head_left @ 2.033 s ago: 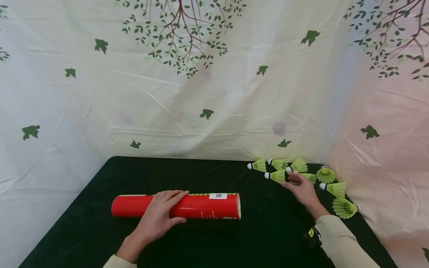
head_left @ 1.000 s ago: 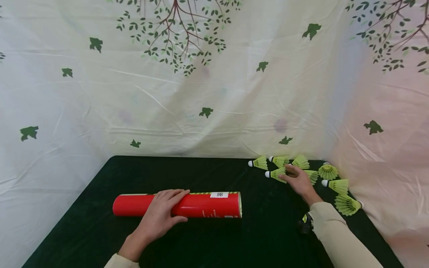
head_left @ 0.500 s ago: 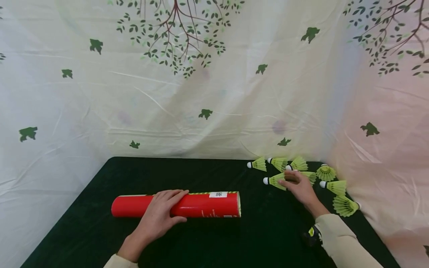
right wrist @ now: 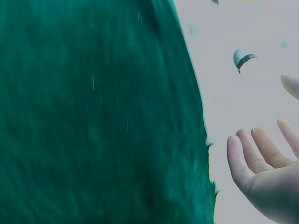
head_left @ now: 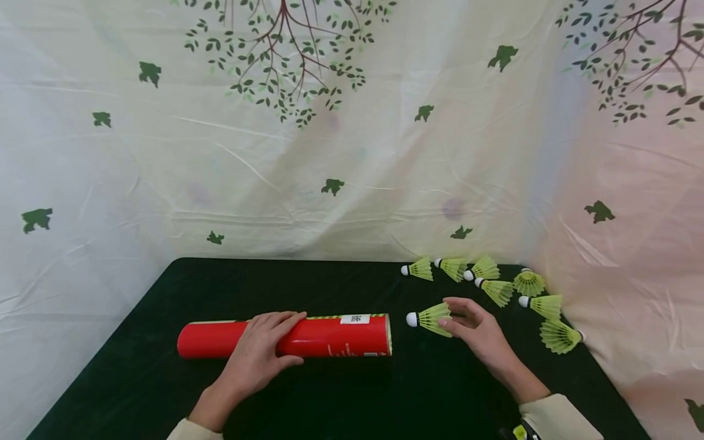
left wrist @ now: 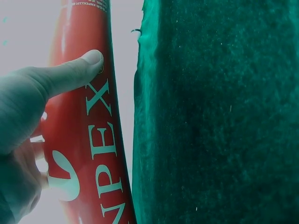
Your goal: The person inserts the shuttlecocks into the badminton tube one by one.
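Note:
A red shuttlecock tube (head_left: 335, 337) lies on its side on the dark green cloth, its right end facing the shuttlecocks. My left hand (head_left: 263, 348) grips it round the middle, thumb along the near side; the left wrist view shows that thumb (left wrist: 74, 74) across the red wall above large pale letters. Just right of the tube's end, my right hand (head_left: 478, 333) pinches a yellow shuttlecock (head_left: 431, 319) by its skirt, the white cork pointing left to the tube. In the right wrist view only the shuttlecock's cork (right wrist: 240, 58) shows clearly; its skirt is washed out.
Several more yellow shuttlecocks lie along the table's back right corner, one (head_left: 418, 269) leftmost and one (head_left: 560, 337) near the right edge. A pale curtain (head_left: 247, 183) with printed leaves hangs behind the green table (head_left: 308, 403).
My right hand has pinched a shuttlecock out of the back group and brought it left and nearer, close to the tube's right end. My left hand keeps its grip on the tube.

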`<state>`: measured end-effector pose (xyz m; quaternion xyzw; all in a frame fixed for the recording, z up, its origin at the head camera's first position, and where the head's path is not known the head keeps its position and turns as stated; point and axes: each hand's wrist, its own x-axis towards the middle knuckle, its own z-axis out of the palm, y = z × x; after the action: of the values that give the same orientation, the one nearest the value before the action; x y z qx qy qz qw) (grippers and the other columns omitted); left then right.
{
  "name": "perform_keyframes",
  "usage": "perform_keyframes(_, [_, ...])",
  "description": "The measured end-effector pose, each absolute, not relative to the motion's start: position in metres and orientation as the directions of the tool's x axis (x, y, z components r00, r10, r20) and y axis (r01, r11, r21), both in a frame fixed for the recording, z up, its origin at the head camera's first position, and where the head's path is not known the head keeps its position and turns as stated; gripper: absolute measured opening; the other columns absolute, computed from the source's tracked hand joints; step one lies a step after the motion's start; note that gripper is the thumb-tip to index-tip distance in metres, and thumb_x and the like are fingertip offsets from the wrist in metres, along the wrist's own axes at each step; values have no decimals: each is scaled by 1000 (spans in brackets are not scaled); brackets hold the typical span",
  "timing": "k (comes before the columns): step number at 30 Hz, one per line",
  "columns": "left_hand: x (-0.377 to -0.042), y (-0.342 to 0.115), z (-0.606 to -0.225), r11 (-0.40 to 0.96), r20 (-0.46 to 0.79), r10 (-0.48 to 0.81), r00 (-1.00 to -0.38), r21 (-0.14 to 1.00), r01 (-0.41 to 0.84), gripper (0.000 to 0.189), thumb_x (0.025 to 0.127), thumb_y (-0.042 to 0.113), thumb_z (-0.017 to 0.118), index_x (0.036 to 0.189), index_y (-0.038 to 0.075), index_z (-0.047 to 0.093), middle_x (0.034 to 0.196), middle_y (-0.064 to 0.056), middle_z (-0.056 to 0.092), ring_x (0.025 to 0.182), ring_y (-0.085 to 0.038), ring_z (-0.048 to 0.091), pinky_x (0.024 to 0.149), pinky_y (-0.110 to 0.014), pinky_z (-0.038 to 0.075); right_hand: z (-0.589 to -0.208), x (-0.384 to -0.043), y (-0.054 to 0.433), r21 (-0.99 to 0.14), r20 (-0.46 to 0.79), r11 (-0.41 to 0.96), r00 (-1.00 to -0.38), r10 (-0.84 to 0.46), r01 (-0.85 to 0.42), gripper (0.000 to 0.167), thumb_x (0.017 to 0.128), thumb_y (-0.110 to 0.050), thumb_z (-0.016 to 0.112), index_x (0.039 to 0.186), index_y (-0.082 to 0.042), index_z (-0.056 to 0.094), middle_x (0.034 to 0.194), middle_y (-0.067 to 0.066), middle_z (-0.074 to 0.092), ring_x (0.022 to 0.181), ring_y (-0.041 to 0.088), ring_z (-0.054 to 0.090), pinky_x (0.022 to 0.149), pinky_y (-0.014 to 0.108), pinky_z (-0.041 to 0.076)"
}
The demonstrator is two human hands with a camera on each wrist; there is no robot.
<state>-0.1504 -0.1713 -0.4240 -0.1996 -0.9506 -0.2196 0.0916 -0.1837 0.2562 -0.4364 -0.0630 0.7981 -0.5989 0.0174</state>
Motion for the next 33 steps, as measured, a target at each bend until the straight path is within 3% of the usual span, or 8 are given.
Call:
perform_keyframes(17, [-148, -171, -425, 826, 266, 338, -903, 376, 420, 84, 72, 30, 91, 147, 30, 52, 137, 2, 58, 124, -25, 49, 104, -60, 38, -423, -153, 189, -992, -28, 123, -976, -218, 1, 53, 91, -23, 75, 138, -12, 53, 137, 14, 53, 119, 31, 58, 92, 43, 53])
perform_keyframes(28, [-149, -170, -422, 818, 269, 334, -903, 394, 420, 84, 72, 30, 91, 147, 29, 52, 137, 2, 58, 124, -25, 49, 104, -60, 38, -414, -149, 193, -993, 10, 108, -939, -343, -50, 54, 98, -23, 66, 146, -5, 47, 145, 22, 48, 123, 34, 57, 95, 38, 53])
perform_keyframes(33, [-148, -170, -423, 819, 270, 333, -903, 391, 419, 83, 72, 30, 91, 146, 29, 52, 137, 1, 58, 124, -26, 49, 104, -60, 38, -412, -150, 196, -991, 8, 120, -932, -362, -55, 54, 98, -24, 66, 147, -9, 48, 145, 22, 48, 123, 34, 58, 97, 40, 52])
